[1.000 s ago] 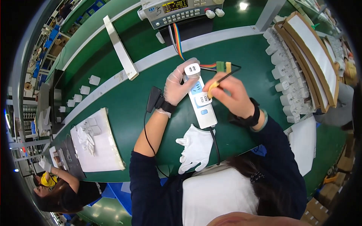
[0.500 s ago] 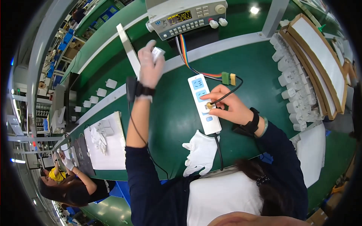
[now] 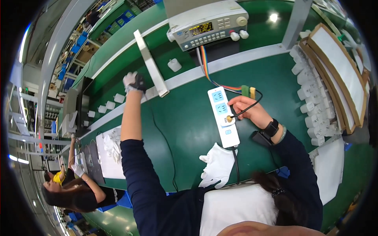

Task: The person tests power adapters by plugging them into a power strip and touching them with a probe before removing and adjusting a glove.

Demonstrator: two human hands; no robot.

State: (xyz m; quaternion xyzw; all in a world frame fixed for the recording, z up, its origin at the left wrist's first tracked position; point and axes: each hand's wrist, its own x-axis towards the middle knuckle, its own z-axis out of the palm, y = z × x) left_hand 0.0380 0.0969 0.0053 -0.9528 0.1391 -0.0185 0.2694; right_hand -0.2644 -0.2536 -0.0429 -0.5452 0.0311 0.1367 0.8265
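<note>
My left hand (image 3: 134, 82), in a white glove with a dark band at the wrist, reaches over the back left of the bench near a row of white plug-in chargers (image 3: 119, 98). Its fingers are curled and too small to read. My bare right hand (image 3: 254, 113) is beside the white power strip (image 3: 229, 137), its fingers loosely bent and apart, nothing visibly held. A brass-coloured round connector (image 3: 229, 118) on a black cable (image 3: 248, 107) sits at the strip's socket face. One white charger (image 3: 174, 65) stands alone behind the rail.
A bench power supply (image 3: 208, 27) stands at the back, with rainbow wires running to a green connector (image 3: 245, 91). A white glove (image 3: 217, 166) lies near the strip. Clear-plastic pieces (image 3: 309, 92) and cardboard trays (image 3: 334, 74) line the right. Another person (image 3: 84, 192) works at left.
My left hand has moved left and let go of the white charger, which now stands behind the rail. My right hand has drawn back from the connector. The whole view has shifted.
</note>
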